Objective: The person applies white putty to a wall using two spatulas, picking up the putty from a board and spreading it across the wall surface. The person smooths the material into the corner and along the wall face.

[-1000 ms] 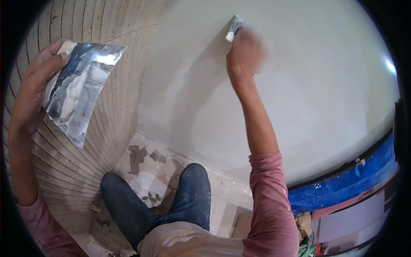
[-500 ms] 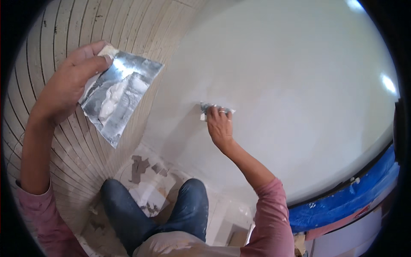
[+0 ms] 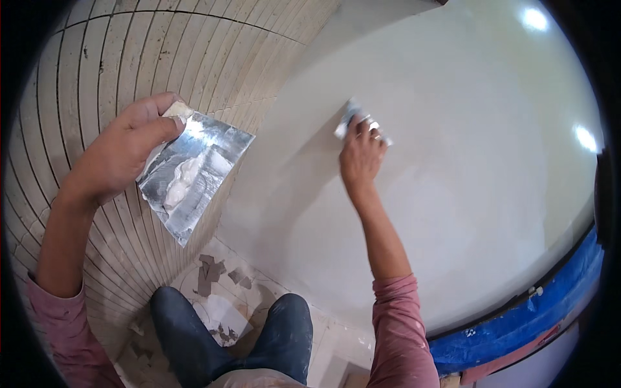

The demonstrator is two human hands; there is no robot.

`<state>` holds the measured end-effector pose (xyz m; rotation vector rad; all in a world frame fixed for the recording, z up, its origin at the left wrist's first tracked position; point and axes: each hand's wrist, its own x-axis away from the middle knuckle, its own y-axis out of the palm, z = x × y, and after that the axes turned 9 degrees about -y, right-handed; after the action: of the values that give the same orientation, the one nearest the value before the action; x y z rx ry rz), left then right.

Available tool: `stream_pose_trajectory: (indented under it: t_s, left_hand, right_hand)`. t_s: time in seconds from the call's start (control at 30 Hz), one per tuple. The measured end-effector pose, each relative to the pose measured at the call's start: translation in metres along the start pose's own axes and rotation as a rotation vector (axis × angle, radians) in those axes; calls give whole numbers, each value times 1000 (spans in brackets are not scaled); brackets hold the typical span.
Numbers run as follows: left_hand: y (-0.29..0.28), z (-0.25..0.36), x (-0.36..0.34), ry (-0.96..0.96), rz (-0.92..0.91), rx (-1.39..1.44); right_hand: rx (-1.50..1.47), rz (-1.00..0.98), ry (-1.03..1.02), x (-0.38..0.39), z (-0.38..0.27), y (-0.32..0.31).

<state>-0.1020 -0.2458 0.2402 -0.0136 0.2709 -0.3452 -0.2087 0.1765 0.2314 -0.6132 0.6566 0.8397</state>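
Note:
My left hand [image 3: 126, 147] grips a wide metal putty knife [image 3: 217, 143] by its pale handle edge, thumb on top. A lump of white putty [image 3: 184, 181] lies on the blade's face, among grey smears. Out in front, my right hand [image 3: 362, 155] is closed on a smaller metal scraper blade [image 3: 343, 126], held against or very near the smooth pale wall [image 3: 453, 187]. Its fingers press on the blade, and a ring shows on one of them. Whether the blade's edge touches the wall cannot be made out.
A ribbed, cream-coloured wall [image 3: 129, 52] stands on the left and meets the smooth wall at a corner. Torn grey scraps [image 3: 208, 275] lie on the floor between my knees. Blue sheeting [image 3: 511, 330] borders the lower right.
My right hand and its scraper have moved up and right along the wall, and the blade has turned. My left hand with the putty knife sits slightly lower and further right in view.

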Motion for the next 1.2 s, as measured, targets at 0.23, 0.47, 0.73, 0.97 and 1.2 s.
stream_pose_trajectory:
  t_s: [0.23,0.47,0.73,0.97,1.2]
  left_hand:
    - [2,9,-1,-43,-2,-47]
    - [-2,-2,-8,-58,-34,-120]
    - [-1,-12,-4,-17,37,-172]
    - [-14,-19,-7,43,-54,-194]
    - [-6,-18,-2,-7,-10,-104]
  right_hand:
    - [-22,-185,-371,112,-61,31]
    - [-151,-425,-450,161,-58,4]
    - [-59,2,42,47,26,-30]
    - [-47,8,-48,32,-36,14]
    - [36,-200,-361,111,-105,43]
